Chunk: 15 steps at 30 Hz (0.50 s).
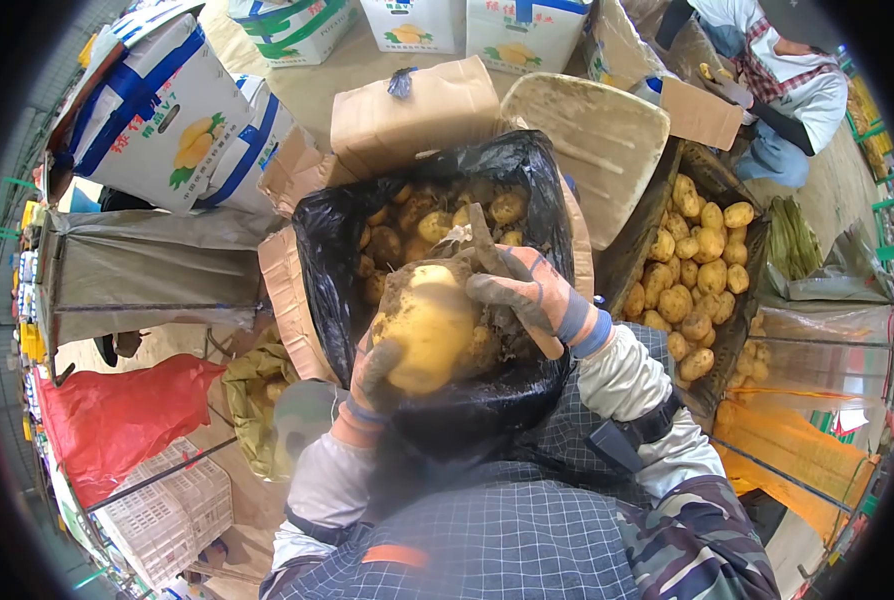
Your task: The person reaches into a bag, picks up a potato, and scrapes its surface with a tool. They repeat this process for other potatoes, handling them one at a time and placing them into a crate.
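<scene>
My left hand [371, 385], in a soiled glove, is wrapped round the lower left side of a large potato [429, 335]. Dark soil clings to the potato's top and right side, while its front is bare and yellow. In my right glove, the right hand [535, 298] grips a narrow, flat, dirt-covered tool with a pale wooden handle [545, 343]. Its blade [482, 238] points up and away, beside the potato's upper edge. Both hands are over a carton lined with a black plastic bag [327, 270], in which several soiled potatoes [434, 225] lie.
A dark crate [757, 235] of cleaner potatoes [702, 255] stands to the right. White potato cartons [192, 125] are at the left and back. Another person [782, 85] works at upper right. A red bag [127, 410] and white basket [172, 510] lie left.
</scene>
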Tool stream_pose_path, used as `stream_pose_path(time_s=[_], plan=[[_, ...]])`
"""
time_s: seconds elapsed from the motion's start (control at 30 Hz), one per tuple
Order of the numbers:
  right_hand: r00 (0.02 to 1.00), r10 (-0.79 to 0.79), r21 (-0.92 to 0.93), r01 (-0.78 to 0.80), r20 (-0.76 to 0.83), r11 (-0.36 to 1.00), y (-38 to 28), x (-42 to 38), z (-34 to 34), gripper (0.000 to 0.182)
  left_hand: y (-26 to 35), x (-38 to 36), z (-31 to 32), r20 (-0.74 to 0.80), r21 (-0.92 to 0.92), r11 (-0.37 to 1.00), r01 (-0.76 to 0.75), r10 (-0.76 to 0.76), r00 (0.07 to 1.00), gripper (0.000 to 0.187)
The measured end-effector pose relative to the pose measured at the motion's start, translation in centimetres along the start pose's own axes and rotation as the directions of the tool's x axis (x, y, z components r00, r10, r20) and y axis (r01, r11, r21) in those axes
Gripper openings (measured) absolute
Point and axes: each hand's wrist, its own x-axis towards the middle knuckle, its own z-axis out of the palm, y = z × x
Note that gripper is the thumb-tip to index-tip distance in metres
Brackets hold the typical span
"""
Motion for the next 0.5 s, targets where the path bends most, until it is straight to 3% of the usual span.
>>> stream_pose_path(time_s=[0.1,0.2,0.27,0.3,0.33,0.5], plan=[[1.0,-0.015,-0.018,0.015,-0.003,1.0,-0.4,-0.2,0.2,0.067,0.1,-0.2,0.3,0.013,-0.197,0.978,0.063,-0.061,0.998,0.081],[0.986,-0.168,-0.017,0.168,0.022,0.986,1.4,0.7,0.7,0.074,0.1,-0.2,0.1,0.01,-0.283,0.956,0.082,-0.082,0.997,0.08],[0.995,-0.101,0.088,0.099,0.017,0.991,0.9,-0.1,1.8,0.072,-0.3,-0.1,0.0,-0.033,-0.323,0.944,0.061,-0.076,0.997,0.08],[0.987,-0.158,0.037,0.158,0.021,0.987,1.5,0.3,1.7,0.068,-0.5,0.1,-0.1,-0.054,-0.343,0.938,0.051,-0.074,0.996,0.08],[0.976,-0.216,-0.013,0.216,0.025,0.976,2.1,0.7,1.6,0.064,-0.6,0.2,-0.1,-0.031,-0.367,0.928,0.063,-0.081,0.996,0.08],[0.987,-0.137,-0.099,0.129,-0.085,0.987,2.6,1.4,2.0,0.055,-0.3,0.6,0.2,0.134,-0.452,0.874,0.179,-0.132,0.982,0.08]])
